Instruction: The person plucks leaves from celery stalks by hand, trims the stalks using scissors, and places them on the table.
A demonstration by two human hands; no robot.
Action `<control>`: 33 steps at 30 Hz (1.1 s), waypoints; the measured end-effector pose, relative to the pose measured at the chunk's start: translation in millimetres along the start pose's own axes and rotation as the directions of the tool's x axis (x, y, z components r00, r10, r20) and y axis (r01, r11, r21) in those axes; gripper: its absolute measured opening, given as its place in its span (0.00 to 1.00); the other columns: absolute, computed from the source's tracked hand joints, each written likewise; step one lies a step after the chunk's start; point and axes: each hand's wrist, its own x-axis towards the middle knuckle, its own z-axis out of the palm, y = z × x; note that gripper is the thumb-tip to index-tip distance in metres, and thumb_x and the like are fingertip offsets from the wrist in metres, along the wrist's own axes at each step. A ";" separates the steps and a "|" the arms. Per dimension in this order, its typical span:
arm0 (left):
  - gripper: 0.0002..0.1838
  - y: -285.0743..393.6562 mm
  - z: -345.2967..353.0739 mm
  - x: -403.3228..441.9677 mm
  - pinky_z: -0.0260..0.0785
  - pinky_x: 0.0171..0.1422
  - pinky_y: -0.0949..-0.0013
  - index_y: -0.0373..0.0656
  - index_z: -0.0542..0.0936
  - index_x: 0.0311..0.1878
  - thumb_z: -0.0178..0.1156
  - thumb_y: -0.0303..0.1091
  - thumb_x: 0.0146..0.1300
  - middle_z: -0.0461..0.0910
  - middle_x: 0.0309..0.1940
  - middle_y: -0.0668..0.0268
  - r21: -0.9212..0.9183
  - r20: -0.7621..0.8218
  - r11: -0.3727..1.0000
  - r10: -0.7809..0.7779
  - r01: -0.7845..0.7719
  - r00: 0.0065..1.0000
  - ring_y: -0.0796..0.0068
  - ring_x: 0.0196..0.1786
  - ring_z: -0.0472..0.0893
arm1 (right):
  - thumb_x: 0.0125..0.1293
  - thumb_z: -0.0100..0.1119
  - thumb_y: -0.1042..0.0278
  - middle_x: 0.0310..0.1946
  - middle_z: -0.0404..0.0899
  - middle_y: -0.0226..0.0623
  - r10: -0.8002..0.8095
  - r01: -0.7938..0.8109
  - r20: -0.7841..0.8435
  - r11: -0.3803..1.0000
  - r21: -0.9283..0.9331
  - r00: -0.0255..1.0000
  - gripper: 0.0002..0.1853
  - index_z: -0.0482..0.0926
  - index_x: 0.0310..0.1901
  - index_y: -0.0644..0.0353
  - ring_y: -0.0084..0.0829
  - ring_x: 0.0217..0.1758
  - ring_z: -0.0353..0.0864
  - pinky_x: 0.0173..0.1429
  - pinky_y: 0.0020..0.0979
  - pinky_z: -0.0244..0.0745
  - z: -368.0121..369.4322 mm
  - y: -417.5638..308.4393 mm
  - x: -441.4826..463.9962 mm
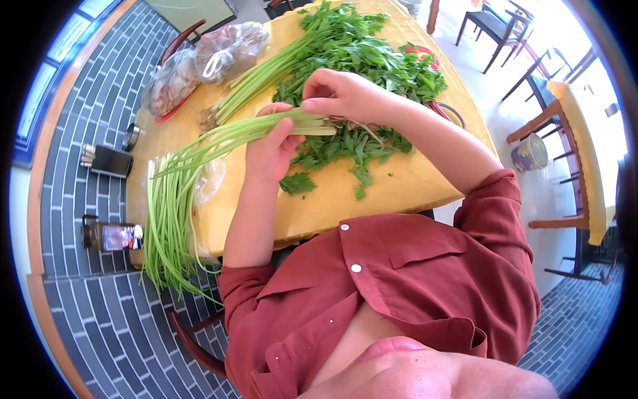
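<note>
A bunch of pale green celery stalks (229, 135) lies across my left hand (274, 141), whose thumb and fingers are closed around it. The thick, pale ends point right and the thin ends trail left. My right hand (335, 96) comes in from the right with bent fingers, its thumb and fingertips pinching at the stalks just beyond my left hand. Whether it holds one stalk or several is hidden. Beneath and beyond both hands spreads a heap of leafy celery (352, 60), with brownish roots at its left end. Bare stalks (169, 219) are piled at the table's left edge, their tips hanging over.
A yellow cloth covers the table (299, 209). Tied plastic bags (229, 50) stand at its far left. Near the left wall are a black holder (111, 161) and a phone (121, 237) with its screen lit. Chairs (495, 30) and a patterned bin (530, 153) stand to the right.
</note>
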 end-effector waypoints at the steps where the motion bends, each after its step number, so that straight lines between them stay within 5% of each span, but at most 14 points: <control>1: 0.13 0.9 1.7 -1.0 0.79 0.41 0.70 0.43 0.75 0.47 0.59 0.22 0.59 0.76 0.42 0.65 0.021 -0.042 1.000 0.018 -0.017 0.999 0.72 0.42 0.79 | 0.63 0.59 0.58 0.32 0.77 0.32 -0.039 0.036 -0.047 0.998 -0.045 0.998 0.15 0.74 0.41 0.61 0.23 0.38 0.76 0.43 0.28 0.71 -9.0 1.2 -11.7; 2: 0.13 1.7 0.6 -1.1 0.79 0.41 0.70 0.43 0.75 0.47 0.59 0.22 0.59 0.76 0.42 0.65 0.028 -0.078 0.999 0.018 -0.016 0.997 0.72 0.43 0.79 | 0.64 0.58 0.58 0.32 0.78 0.32 -0.081 0.073 -0.086 0.993 -0.091 0.993 0.14 0.74 0.42 0.61 0.23 0.38 0.76 0.43 0.29 0.72 -21.5 3.8 -26.9; 5: 0.13 4.2 -6.1 -1.9 0.79 0.42 0.70 0.43 0.75 0.46 0.60 0.22 0.58 0.76 0.42 0.65 0.028 -0.156 0.999 0.029 -0.025 0.987 0.71 0.43 0.79 | 0.61 0.60 0.57 0.32 0.77 0.37 0.110 -0.160 -0.151 0.912 -0.378 0.982 0.16 0.74 0.43 0.61 0.29 0.37 0.77 0.43 0.30 0.73 -65.8 19.8 -79.5; 8: 0.12 3.4 -11.0 2.7 0.79 0.43 0.70 0.43 0.75 0.46 0.60 0.22 0.58 0.76 0.42 0.65 -0.032 -0.119 0.999 0.038 -0.042 0.992 0.71 0.43 0.79 | 0.57 0.63 0.58 0.31 0.77 0.44 0.314 -0.482 -0.367 0.607 -0.632 0.876 0.20 0.73 0.46 0.61 0.41 0.37 0.78 0.43 0.36 0.73 -86.8 77.2 -125.6; 11: 0.12 1.7 -11.2 5.0 0.80 0.43 0.70 0.42 0.75 0.45 0.61 0.23 0.58 0.77 0.42 0.65 -0.068 -0.070 0.996 0.051 -0.056 0.996 0.71 0.42 0.80 | 0.55 0.62 0.59 0.36 0.77 0.52 0.392 -0.555 -0.398 0.507 -0.660 0.830 0.23 0.71 0.49 0.62 0.48 0.41 0.79 0.46 0.42 0.73 -73.3 75.8 -142.1; 14: 0.12 1.2 -7.8 2.8 0.80 0.42 0.71 0.42 0.75 0.45 0.62 0.24 0.58 0.77 0.40 0.65 -0.057 -0.091 0.994 0.084 -0.089 0.992 0.72 0.42 0.80 | 0.55 0.60 0.61 0.35 0.78 0.54 0.297 -0.484 -0.382 0.513 -0.709 0.875 0.25 0.69 0.52 0.63 0.51 0.40 0.78 0.46 0.43 0.73 -69.8 88.7 -142.4; 17: 0.12 6.7 -8.9 2.3 0.80 0.41 0.73 0.42 0.75 0.45 0.63 0.24 0.58 0.78 0.39 0.65 -0.061 -0.163 0.989 0.120 -0.132 0.979 0.72 0.40 0.80 | 0.56 0.59 0.66 0.32 0.79 0.46 0.413 -0.556 -0.374 0.596 -0.579 0.831 0.27 0.67 0.58 0.61 0.40 0.37 0.80 0.39 0.35 0.74 -79.1 79.0 -139.2; 20: 0.13 9.6 -17.3 0.0 0.80 0.41 0.74 0.42 0.75 0.45 0.63 0.25 0.58 0.78 0.40 0.65 -0.052 -0.230 0.985 0.146 -0.162 0.962 0.73 0.39 0.80 | 0.59 0.57 0.68 0.32 0.80 0.43 0.695 -0.735 -0.251 0.665 -0.131 0.673 0.27 0.66 0.61 0.61 0.27 0.36 0.80 0.33 0.26 0.72 -89.0 42.6 -141.9; 21: 0.13 9.8 -19.3 1.3 0.80 0.41 0.74 0.42 0.75 0.46 0.63 0.25 0.58 0.78 0.40 0.65 -0.050 -0.230 0.984 0.156 -0.172 0.961 0.74 0.39 0.80 | 0.63 0.54 0.69 0.33 0.79 0.38 0.729 -0.746 -0.178 0.665 -0.044 0.661 0.25 0.66 0.62 0.61 0.16 0.34 0.76 0.30 0.18 0.68 -97.0 43.9 -148.6; 24: 0.13 10.2 -18.7 2.8 0.79 0.41 0.74 0.42 0.75 0.46 0.63 0.25 0.58 0.78 0.39 0.65 -0.020 -0.231 0.983 0.175 -0.184 0.957 0.74 0.39 0.80 | 0.63 0.51 0.69 0.35 0.79 0.38 0.662 -0.606 -0.169 0.742 0.286 0.730 0.24 0.66 0.61 0.63 0.16 0.29 0.73 0.28 0.18 0.66 -104.5 38.9 -166.9; 28: 0.14 9.6 -15.3 3.8 0.79 0.42 0.75 0.42 0.75 0.47 0.63 0.24 0.58 0.77 0.40 0.66 0.000 -0.239 0.978 0.203 -0.210 0.949 0.75 0.40 0.80 | 0.63 0.53 0.70 0.36 0.75 0.30 0.697 -0.670 -0.137 0.715 0.199 0.703 0.26 0.64 0.63 0.64 0.15 0.30 0.70 0.34 0.18 0.67 -113.2 4.6 -183.3; 33: 0.13 13.5 -9.8 5.1 0.77 0.43 0.76 0.42 0.75 0.47 0.63 0.25 0.58 0.76 0.40 0.67 0.021 -0.238 0.974 0.226 -0.227 0.945 0.77 0.41 0.79 | 0.63 0.58 0.60 0.42 0.71 0.33 0.524 -0.492 0.038 0.769 0.409 0.851 0.32 0.61 0.66 0.62 0.16 0.33 0.69 0.36 0.18 0.67 -109.8 7.6 -199.3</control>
